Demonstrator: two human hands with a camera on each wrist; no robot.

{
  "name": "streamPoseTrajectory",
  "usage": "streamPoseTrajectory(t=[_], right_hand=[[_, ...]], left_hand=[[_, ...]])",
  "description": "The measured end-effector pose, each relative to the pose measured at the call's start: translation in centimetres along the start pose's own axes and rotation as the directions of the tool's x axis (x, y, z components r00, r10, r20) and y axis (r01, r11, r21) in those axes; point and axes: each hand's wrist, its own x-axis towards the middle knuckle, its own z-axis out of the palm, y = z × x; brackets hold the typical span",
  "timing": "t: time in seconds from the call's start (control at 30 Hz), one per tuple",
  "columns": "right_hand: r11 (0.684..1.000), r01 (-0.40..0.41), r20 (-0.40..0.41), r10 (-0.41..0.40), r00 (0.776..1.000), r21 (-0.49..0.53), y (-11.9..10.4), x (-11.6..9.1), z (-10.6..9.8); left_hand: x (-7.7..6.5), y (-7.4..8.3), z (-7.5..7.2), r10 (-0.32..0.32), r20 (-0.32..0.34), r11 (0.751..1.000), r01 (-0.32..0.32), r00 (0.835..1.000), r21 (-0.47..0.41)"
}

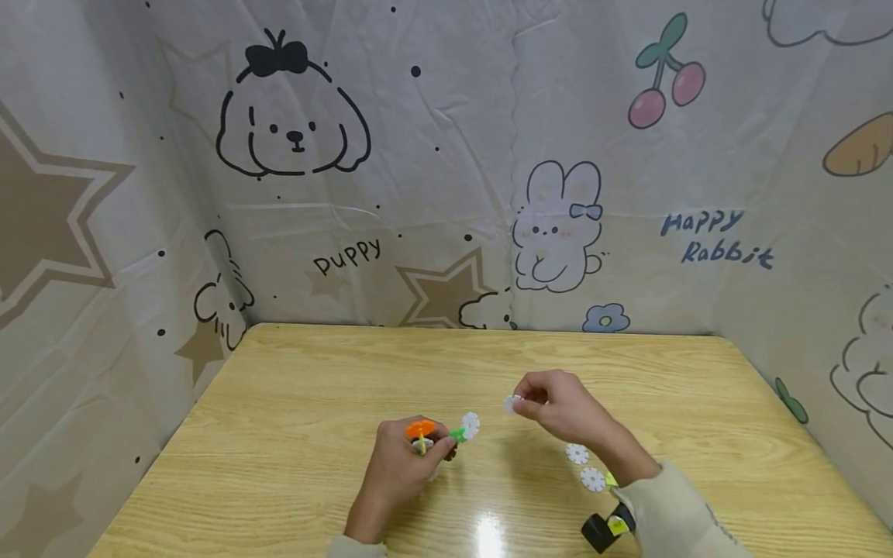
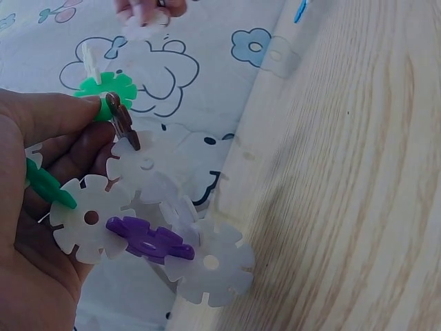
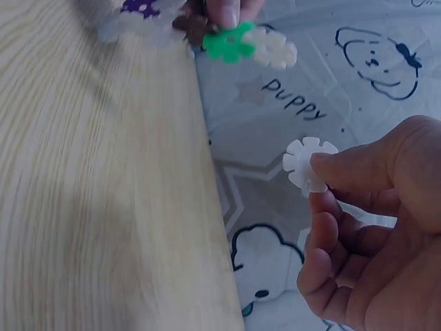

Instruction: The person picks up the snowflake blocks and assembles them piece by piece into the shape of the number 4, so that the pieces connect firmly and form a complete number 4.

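Note:
My left hand grips a cluster of interlocked snowflake discs just above the wooden table. In the left wrist view the cluster shows white, purple, green and brown discs, with a green disc at its far tip. An orange disc tops it in the head view. My right hand pinches a single white disc between thumb and fingers, a short way right of the cluster; that white disc shows clearly in the right wrist view.
Two loose white discs lie on the table under my right forearm. A black wrist camera sits on my right sleeve. Cartoon-printed cloth walls close in the table at the back and both sides.

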Motion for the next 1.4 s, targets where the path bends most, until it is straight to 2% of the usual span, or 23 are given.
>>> streamPoseTrajectory(t=[0.2,0.43,0.7,0.77,0.87,1.03,1.23,1.4], right_hand=[[0.998,0.052,0.012,-0.053,0.999,0.025,-1.2,0.0,0.2],[0.995,0.091,0.022,-0.092,0.996,0.029,-2.3,0.0,0.6],[0.987,0.153,0.027,-0.154,0.988,0.042,-2.8,0.2,1.1],[0.987,0.156,0.027,-0.157,0.987,0.041,-2.9,0.2,1.2],[0.986,0.159,0.026,-0.160,0.987,0.044,-3.1,0.2,1.3],[0.986,0.161,0.012,-0.161,0.987,0.032,-3.1,0.2,1.6],[0.980,0.197,-0.033,-0.196,0.980,0.020,-2.9,0.3,2.1],[0.978,0.208,-0.064,-0.206,0.976,0.028,-2.8,0.2,2.5]], left_hand=[[0.1,0.1,-0.1,0.010,0.015,1.000,-0.011,1.000,0.019],[0.0,0.1,0.0,0.019,0.009,1.000,-0.019,1.000,-0.001],[0.1,0.4,0.2,-0.022,0.007,1.000,0.022,1.000,0.007],[0.1,0.7,0.2,-0.029,0.006,0.999,0.029,1.000,0.015],[0.2,2.1,0.0,-0.029,0.002,1.000,0.029,1.000,0.008],[0.1,3.6,-0.4,0.016,-0.008,1.000,-0.016,1.000,-0.002],[0.1,1.5,0.1,0.012,-0.009,1.000,-0.012,1.000,0.003],[0.1,0.4,0.3,0.063,-0.017,0.998,-0.063,0.998,-0.005]])
